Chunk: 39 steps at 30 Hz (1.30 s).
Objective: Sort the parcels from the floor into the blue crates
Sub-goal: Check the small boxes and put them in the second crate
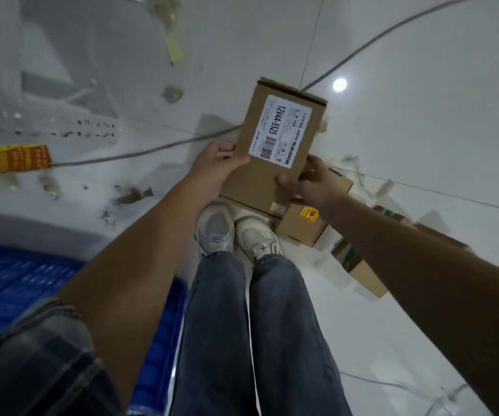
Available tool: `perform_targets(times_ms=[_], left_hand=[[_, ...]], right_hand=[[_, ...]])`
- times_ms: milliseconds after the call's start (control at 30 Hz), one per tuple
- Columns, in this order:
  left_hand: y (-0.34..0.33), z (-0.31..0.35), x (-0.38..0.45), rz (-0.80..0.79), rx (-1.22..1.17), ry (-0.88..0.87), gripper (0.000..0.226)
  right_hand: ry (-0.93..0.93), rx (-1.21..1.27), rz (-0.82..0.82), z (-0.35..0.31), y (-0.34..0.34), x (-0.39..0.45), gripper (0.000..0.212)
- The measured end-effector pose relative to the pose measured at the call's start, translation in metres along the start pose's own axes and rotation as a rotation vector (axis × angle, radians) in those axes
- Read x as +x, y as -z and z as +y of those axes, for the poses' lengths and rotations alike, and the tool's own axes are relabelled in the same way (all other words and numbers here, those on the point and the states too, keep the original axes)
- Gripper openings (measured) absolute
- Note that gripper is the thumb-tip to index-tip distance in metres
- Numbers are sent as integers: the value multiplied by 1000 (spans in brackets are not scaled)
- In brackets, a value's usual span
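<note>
Four cardboard parcels show: one labelled box (275, 151) held up in two hands, the left hand (215, 169) and the right hand (311, 181), and three on the floor, a small box with a yellow sticker (301, 226), one mostly hidden behind the right hand (340, 181), and one with green tape (359, 265). One blue crate (5, 283) sits at the lower left. Two grey cables (140, 151) cross the tiles. Two pale sneakers (236, 232) stand together.

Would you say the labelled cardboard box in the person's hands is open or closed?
Closed: the labelled box shows flat faces, its far-end flap tucked in, gripped by the left hand and right hand.
</note>
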<state>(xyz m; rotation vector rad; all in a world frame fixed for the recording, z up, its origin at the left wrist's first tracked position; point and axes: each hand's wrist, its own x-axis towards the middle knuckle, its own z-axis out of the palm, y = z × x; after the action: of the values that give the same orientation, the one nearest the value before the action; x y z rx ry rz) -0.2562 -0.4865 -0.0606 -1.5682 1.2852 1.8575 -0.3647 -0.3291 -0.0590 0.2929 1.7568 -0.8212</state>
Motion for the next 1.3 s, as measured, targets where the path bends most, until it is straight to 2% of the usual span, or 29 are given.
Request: perform_targets(times_ms=[67,167,333,467,567,633,767,867,933,1100,1200,1300], left_hand=[[9,9,-22,-18,47,-45,51],[23,8,-55,1,103,-22,67],[42,-12,-112,6,-15,-17,62],[47,-35,-159,162,-150,-6,60],[53,-51,-189,251,-392,37,50],[60,-59,-206,284,-541,29,42],[71,-85,-229,269,-658,-40,23],[82,-112,-236,277,-710,-80,28],[87,-136,-241,282,-724,-103,36],[93,-208,-270,368,-855,-92,42],[101,-256,-295,452,-1032,-55,47],[110,-311,-326,500,-1200,-73,43]], right_hand=[[-48,97,-48,-3,-1,-24,72],[-68,219,-86,-4,-5,-55,68],[-25,228,-171,-14,-17,-102,62],[39,39,-303,-37,-22,-133,67],[71,-109,-419,-57,-29,-153,66],[96,-246,-480,-67,-37,-159,70],[90,-444,-587,-66,-54,-162,74],[56,-516,-644,-52,-73,-165,80],[28,-553,-682,-39,-89,-170,74],[84,-587,-672,2,-134,-202,54],[142,-502,-592,38,-164,-229,45],[179,-429,-527,79,-196,-256,38]])
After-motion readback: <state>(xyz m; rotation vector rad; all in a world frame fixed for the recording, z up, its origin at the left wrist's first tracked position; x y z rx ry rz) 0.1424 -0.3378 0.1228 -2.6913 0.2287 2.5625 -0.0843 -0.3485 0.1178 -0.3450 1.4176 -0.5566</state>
